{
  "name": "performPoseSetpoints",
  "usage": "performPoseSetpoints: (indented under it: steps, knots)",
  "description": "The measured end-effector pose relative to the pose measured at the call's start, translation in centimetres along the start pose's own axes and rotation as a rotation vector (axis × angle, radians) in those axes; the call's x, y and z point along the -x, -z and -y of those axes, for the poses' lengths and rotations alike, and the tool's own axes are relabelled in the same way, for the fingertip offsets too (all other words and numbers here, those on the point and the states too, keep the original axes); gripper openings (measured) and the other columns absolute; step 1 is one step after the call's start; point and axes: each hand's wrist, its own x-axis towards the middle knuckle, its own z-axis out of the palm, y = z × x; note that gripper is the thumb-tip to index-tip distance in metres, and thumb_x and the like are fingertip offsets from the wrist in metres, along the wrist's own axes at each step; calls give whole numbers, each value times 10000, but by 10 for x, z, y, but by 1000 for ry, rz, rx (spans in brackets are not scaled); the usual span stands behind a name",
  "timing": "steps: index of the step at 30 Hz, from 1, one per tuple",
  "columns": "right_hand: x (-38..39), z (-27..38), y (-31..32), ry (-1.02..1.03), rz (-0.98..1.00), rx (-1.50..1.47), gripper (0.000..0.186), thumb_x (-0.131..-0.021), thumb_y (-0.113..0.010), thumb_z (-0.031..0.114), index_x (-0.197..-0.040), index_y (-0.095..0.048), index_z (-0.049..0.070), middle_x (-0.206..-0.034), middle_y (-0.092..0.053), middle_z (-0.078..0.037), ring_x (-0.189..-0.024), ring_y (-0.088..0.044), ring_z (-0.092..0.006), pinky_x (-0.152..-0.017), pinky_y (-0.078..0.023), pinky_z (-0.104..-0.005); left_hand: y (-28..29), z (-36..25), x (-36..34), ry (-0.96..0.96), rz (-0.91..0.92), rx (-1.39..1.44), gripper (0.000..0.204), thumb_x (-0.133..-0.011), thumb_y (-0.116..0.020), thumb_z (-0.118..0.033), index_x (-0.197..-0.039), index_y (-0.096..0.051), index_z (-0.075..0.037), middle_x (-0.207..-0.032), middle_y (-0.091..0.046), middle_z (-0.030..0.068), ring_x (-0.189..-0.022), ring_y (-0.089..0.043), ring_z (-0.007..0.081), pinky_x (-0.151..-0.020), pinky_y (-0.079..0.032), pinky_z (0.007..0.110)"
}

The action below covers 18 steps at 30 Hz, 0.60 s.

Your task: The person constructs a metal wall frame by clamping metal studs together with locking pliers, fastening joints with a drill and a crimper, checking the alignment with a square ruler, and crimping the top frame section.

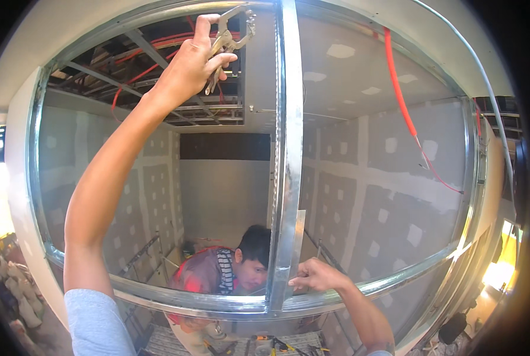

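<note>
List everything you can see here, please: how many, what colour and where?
Locking clamp: one, metallic, top left of centre
Upright stud: one, silver, centre
Surrounding frame: one, silver, around the opening
Red conduit: one, red, hanging upper right
Cable: one, pale, upper right edge
Wall boards: several, grey with white patches, behind the frame
Ceiling grid: one, grey metal, upper left
Co-worker: one, dark-and-red clothing, beyond the frame, lower centre
Tools: several, partly yellow and black, bottom centre; too small to count
Sleeve: one, light blue-grey, lower left
Hands: two, bare; left hand holding the clamp, right hand at the stud's lower part
</note>
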Motion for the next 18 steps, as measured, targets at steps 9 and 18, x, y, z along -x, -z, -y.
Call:
performPoseSetpoints:
  steps: [9,18]
  knots:
    - [2,-9,-1,-68,-17,-78,320,-934,-770,225,-781,-645,-27,-703,-706,-77,-701,-696,-107,-607,-539,-300,-5,-18,6,383,236,-376,331,-1090,-478,-254,-1299,-478,3,-836,-619,108,-769,-610,152,-654,-529,356]
    - [-15,-19,6,-68,8,-74,213,-911,-771,162,-872,-704,-37,-755,-737,-88,-704,-711,-136,-634,-549,-288,-3,20,34,-93,98,-370,177,-1054,-435,-71,-1191,-345,-4,-848,-661,187,-788,-671,300,-696,-541,403]
